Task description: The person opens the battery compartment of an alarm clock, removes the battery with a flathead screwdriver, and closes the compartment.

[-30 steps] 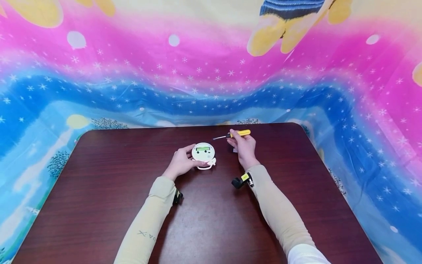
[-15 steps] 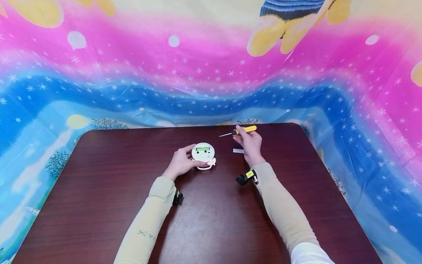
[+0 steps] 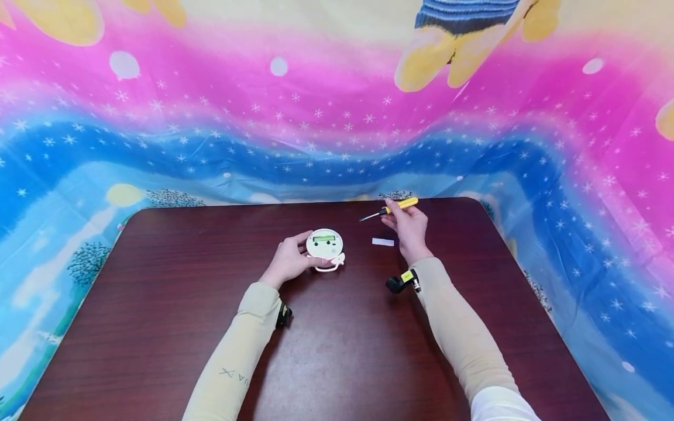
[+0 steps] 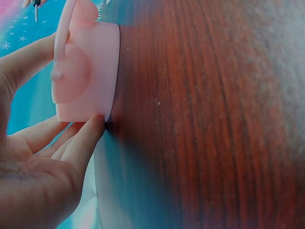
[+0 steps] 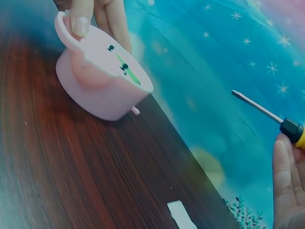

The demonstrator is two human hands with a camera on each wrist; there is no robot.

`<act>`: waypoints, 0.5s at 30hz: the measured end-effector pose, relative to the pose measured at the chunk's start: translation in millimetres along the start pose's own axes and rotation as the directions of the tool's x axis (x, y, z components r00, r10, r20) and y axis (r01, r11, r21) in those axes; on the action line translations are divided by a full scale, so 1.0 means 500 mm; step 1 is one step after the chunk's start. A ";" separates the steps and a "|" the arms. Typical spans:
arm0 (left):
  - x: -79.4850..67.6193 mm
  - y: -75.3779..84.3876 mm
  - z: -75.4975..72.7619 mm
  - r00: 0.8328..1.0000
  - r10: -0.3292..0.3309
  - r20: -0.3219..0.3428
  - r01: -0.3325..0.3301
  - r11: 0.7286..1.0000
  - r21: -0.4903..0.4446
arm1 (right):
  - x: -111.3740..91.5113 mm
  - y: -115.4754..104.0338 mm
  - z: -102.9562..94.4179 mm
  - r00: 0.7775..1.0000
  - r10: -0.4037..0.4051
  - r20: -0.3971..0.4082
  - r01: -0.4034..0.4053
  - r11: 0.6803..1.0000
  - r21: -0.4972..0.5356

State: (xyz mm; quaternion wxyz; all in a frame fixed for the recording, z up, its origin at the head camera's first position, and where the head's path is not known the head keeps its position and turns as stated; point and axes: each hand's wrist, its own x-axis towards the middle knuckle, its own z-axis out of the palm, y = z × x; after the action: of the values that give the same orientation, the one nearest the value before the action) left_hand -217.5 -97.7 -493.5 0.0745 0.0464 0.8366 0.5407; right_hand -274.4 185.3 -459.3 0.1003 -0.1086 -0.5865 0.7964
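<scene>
Face down on the table, back upward, lies a small round pale alarm clock (image 3: 325, 248) with a carrying handle. A green battery (image 3: 323, 238) shows in its uncovered slot, with two dark knobs beside it. My left hand (image 3: 288, 257) grips the clock from the left, thumb over the handle side and fingers round the far edge. In my right hand (image 3: 412, 231) a yellow-handled screwdriver (image 3: 402, 204) is held above the table, its metal shaft (image 5: 257, 106) pointing left, apart from the clock. A flat white strip (image 3: 382, 241) like a battery cover lies between the right hand and the clock.
The dark red-brown wooden table (image 3: 326, 362) has rounded far corners. Behind and around it hangs a colourful printed cloth (image 3: 326, 134). Each wrist carries a small black camera, such as the right wrist camera (image 3: 397, 284).
My right hand with the screwdriver has moved right, away from the clock, uncovering the white strip on the table. The left hand and the clock have stayed in place.
</scene>
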 end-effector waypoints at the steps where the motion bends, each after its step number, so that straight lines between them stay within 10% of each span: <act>1: 0.000 0.000 0.000 1.000 0.002 0.000 -0.002 1.000 0.002 | 0.002 -0.001 -0.003 1.000 -0.002 -0.003 0.002 1.000 -0.004; 15: 0.000 -0.001 0.000 1.000 -0.005 -0.004 0.005 1.000 -0.001 | 0.027 -0.013 -0.061 1.000 -0.001 -0.001 0.001 0.986 -0.168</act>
State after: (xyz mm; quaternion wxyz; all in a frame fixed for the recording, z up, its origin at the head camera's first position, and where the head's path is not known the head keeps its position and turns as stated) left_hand -217.5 -97.8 -494.2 0.0743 0.0430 0.8367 0.5408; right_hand -278.2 218.8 -462.8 0.0915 -0.1166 -0.6516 0.7440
